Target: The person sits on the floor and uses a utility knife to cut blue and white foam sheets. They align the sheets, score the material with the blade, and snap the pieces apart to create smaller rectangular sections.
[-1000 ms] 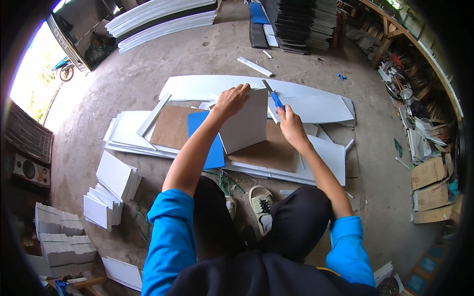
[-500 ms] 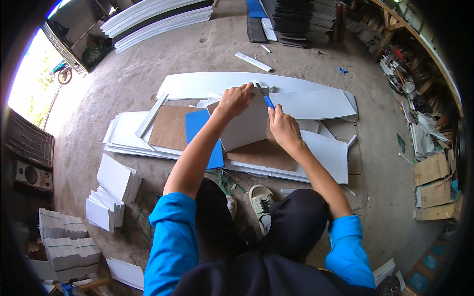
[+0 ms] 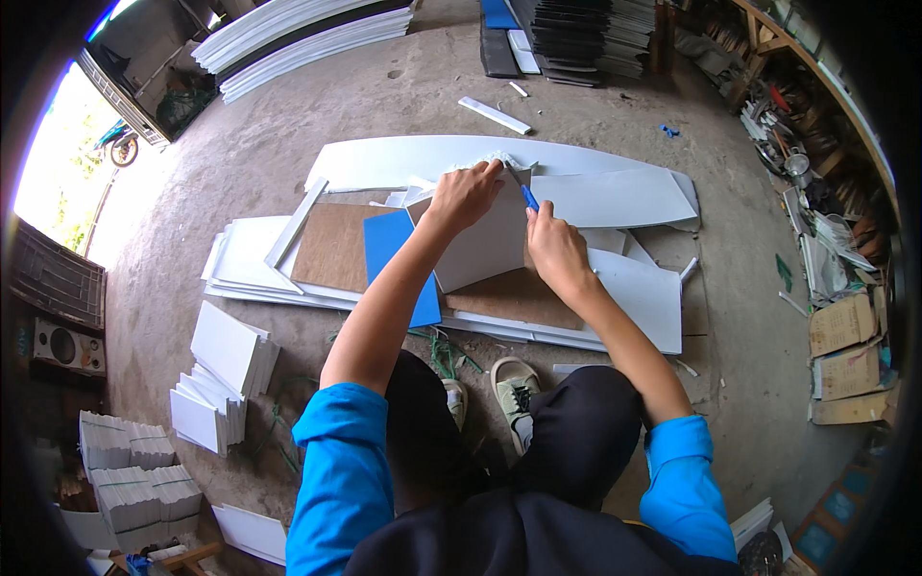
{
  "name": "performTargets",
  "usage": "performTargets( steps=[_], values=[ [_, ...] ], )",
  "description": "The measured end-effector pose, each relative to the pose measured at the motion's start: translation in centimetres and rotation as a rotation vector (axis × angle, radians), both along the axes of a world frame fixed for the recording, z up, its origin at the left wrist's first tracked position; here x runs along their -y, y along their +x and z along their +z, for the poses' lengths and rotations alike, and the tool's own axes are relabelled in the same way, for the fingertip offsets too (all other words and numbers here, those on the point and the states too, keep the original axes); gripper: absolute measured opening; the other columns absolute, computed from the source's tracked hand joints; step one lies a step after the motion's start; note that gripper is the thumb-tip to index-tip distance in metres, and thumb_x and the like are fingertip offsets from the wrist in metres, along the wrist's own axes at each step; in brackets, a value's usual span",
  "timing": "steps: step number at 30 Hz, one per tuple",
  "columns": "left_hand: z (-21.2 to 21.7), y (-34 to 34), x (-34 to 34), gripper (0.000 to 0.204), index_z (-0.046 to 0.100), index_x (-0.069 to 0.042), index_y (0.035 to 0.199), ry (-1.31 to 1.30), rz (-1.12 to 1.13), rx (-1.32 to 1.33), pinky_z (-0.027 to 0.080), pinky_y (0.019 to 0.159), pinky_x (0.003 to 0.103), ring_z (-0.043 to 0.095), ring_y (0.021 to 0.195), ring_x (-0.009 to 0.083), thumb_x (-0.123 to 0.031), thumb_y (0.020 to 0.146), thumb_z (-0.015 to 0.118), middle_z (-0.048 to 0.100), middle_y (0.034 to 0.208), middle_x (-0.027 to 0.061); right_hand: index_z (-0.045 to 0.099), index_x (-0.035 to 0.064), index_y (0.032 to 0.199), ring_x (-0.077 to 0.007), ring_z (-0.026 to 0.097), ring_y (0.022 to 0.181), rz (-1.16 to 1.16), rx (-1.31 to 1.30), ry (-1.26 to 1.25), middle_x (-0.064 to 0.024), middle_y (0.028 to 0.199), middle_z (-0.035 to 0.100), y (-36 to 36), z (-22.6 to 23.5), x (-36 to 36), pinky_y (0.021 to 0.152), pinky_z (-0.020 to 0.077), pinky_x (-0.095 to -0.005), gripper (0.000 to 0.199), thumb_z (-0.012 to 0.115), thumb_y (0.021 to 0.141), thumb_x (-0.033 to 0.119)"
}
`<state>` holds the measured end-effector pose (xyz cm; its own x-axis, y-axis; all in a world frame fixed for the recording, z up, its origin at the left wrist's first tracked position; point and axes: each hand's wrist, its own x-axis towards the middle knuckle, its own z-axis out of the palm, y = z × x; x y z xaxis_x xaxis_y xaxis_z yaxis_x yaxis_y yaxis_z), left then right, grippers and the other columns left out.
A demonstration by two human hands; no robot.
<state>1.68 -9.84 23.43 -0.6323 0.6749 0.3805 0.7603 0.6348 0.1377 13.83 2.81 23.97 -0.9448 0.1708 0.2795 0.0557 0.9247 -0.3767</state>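
My left hand (image 3: 468, 197) is closed over the top edge of an upright white board (image 3: 485, 245), holding it on end; whether it is one board or several pressed together is hard to tell. In my closed right hand (image 3: 558, 248) is a knife with a blue handle (image 3: 529, 198), its blade at the board's top right corner. Ragged white shavings (image 3: 497, 156) cling along that top edge. Under the upright board lies a brown board (image 3: 331, 248), and a blue sheet (image 3: 389, 252) rests beside it, partly covered by my left forearm.
Large white sheets (image 3: 403, 154) spread beneath the work. Stacks of cut white pieces (image 3: 223, 360) stand at left. Farther off are piles of white sheets (image 3: 307, 48) and dark sheets (image 3: 571, 43). Cardboard (image 3: 845, 350) and clutter line the right side. Green string (image 3: 444, 353) lies near my shoes.
The knife and my right hand have shifted slightly to the right. More white shavings show along the board's top edge. My left hand keeps its hold and has moved slightly to the right.
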Motion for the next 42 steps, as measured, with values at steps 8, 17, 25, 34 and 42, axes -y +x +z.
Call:
performTargets(
  steps=[8,17,25,34,42],
  values=[
    [-0.4,0.1,0.1,0.022,0.046,-0.007,0.097,0.038,-0.002,-0.002,0.046,0.054,0.043,0.06,0.066,0.0322,-0.026,0.085,0.049,0.06,0.083,0.0117,0.038,-0.0065,0.096,-0.0367,0.061,0.059,0.004,0.136,-0.006,-0.023,0.06,0.058,-0.1,1.3,1.1,0.048,0.0512,-0.0406,0.028,0.034,0.093,0.021],
    [0.3,1.5,-0.2,0.021,0.045,-0.007,0.096,0.011,-0.003,0.068,0.047,0.055,0.043,0.06,0.068,0.0328,-0.025,0.085,0.049,0.06,0.087,0.0106,0.038,-0.0061,0.091,-0.0431,0.058,0.061,0.059,0.106,-0.042,-0.0279,0.061,0.056,-2.2,1.2,0.3,0.05,0.0495,-0.0468,0.029,0.031,0.093,0.022],
    [0.0,1.3,0.0,0.019,0.046,-0.01,0.098,0.01,0.042,0.072,0.047,0.053,0.045,0.06,0.068,0.0334,-0.024,0.085,0.049,0.061,0.086,0.0093,0.041,-0.0118,0.093,-0.039,0.062,0.067,0.033,0.263,-0.121,-0.028,0.068,0.058,-0.5,2.7,1.1,0.055,0.0524,-0.0406,0.03,0.034,0.092,0.018],
    [-0.1,1.9,-0.4,0.019,0.047,-0.012,0.101,0.012,0.052,0.109,0.048,0.055,0.044,0.061,0.071,0.0325,-0.021,0.084,0.047,0.06,0.088,0.0092,0.039,-0.0077,0.094,-0.0334,0.06,0.049,-0.023,0.447,-0.263,-0.0275,0.073,0.059,-2.3,2.8,0.7,0.047,0.0507,-0.0403,0.03,0.028,0.092,0.021],
    [0.3,2.0,-0.4,0.03,0.045,-0.009,0.108,-0.016,0.062,0.083,0.049,0.057,0.044,0.061,0.073,0.0334,-0.02,0.081,0.051,0.061,0.092,0.0107,0.04,-0.0137,0.099,-0.0379,0.062,0.081,0.002,0.397,-0.144,-0.0318,0.085,0.058,-1.7,2.0,0.4,0.071,0.0511,-0.0416,0.028,0.038,0.082,0.008]
  ],
)
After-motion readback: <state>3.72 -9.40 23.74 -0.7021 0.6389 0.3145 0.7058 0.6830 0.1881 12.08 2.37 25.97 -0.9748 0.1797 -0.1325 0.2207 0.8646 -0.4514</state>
